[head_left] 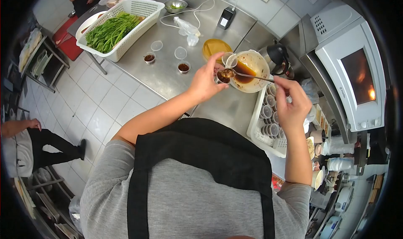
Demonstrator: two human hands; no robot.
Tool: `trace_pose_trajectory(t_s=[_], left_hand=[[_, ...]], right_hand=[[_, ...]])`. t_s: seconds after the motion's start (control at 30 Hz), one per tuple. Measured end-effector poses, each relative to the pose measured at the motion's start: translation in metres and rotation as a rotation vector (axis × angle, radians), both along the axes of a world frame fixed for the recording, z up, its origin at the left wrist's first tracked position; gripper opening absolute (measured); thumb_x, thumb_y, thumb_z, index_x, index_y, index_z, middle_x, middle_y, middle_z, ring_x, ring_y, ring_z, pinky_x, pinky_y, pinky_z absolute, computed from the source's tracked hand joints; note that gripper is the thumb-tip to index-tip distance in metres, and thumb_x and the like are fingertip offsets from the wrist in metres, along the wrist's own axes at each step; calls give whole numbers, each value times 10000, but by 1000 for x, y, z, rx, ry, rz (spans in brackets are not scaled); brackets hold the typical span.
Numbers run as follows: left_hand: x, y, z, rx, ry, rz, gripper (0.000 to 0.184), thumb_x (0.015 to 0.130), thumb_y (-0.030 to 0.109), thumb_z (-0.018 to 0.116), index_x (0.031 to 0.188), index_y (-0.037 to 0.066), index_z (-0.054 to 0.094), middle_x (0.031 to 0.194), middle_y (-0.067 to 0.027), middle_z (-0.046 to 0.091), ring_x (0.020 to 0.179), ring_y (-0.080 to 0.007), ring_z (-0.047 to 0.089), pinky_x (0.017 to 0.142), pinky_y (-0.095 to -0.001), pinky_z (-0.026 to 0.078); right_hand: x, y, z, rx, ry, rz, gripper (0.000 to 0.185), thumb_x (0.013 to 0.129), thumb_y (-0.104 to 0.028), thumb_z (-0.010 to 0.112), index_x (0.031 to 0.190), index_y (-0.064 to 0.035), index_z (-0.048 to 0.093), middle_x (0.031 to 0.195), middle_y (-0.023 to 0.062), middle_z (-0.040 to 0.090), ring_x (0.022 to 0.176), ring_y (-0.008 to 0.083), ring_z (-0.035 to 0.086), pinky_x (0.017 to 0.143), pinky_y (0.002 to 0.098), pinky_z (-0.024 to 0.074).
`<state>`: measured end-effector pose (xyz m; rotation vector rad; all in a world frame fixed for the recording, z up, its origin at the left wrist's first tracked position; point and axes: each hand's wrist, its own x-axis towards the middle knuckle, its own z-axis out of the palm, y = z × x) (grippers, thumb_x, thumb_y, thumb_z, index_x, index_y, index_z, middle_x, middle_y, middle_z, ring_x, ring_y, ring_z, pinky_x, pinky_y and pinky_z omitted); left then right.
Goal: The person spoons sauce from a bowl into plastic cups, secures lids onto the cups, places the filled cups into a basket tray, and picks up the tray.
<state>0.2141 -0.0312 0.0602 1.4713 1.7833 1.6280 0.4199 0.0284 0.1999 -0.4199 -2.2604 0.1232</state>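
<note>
My left hand (204, 80) grips a small clear sauce cup (222, 78) between thumb and fingers; dark sauce is inside. A round clear lid (229, 60) shows beside that cup, and whether it is joined to it I cannot tell. My right hand (292, 99) pinches the thin handle of a metal spoon (261, 78), whose loaded bowl is over the cup. Just behind is a white tub (257, 62) with brown liquid and bits on its wall. Two filled cups (183, 67) stand on the steel counter, each near a loose lid (180, 53).
A yellow lid (214, 48) lies by the tub. At right, a white basket (254, 132) holds several lidded cups near a microwave (357, 77). A white crate (145, 6) of greens, a plastic bag (187, 29) and a black device (226, 18) are farther back. Another person (23, 142) stands left.
</note>
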Motion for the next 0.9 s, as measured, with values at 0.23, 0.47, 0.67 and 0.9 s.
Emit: trace_pose_trajectory(t_s=[0.23,0.47,0.67,0.9], left_hand=[[2,3,13,4,-55,-48,959,634,102,844,1403,119,272,1052,-104,655,938,-216,622,848,-331,500],[0,2,14,36,-99,-77,956,637,84,834,1410,126,273,1055,-86,648,956,-188,613,854,-313,489],[-7,-18,-11,1,-116,-71,954,639,54,824,1413,125,271,1079,-84,634,975,-171,589,863,-315,473],[-7,-37,-21,-16,-140,-94,959,641,36,825,1415,120,265,1111,-91,626,988,-181,579,879,-321,463]], right_hand=[[26,32,-22,-776,367,-137,141,878,-45,633,1005,9,659,780,54,654,576,66,566,541,183,455],[47,52,-40,-778,550,-205,163,872,-68,648,995,38,642,755,67,648,551,75,566,502,185,443],[24,50,-85,-799,435,-341,154,869,-55,644,994,35,641,754,77,657,612,95,625,537,207,491],[-1,36,-133,-835,207,-358,200,898,-52,597,1067,50,627,816,77,657,658,103,638,589,226,530]])
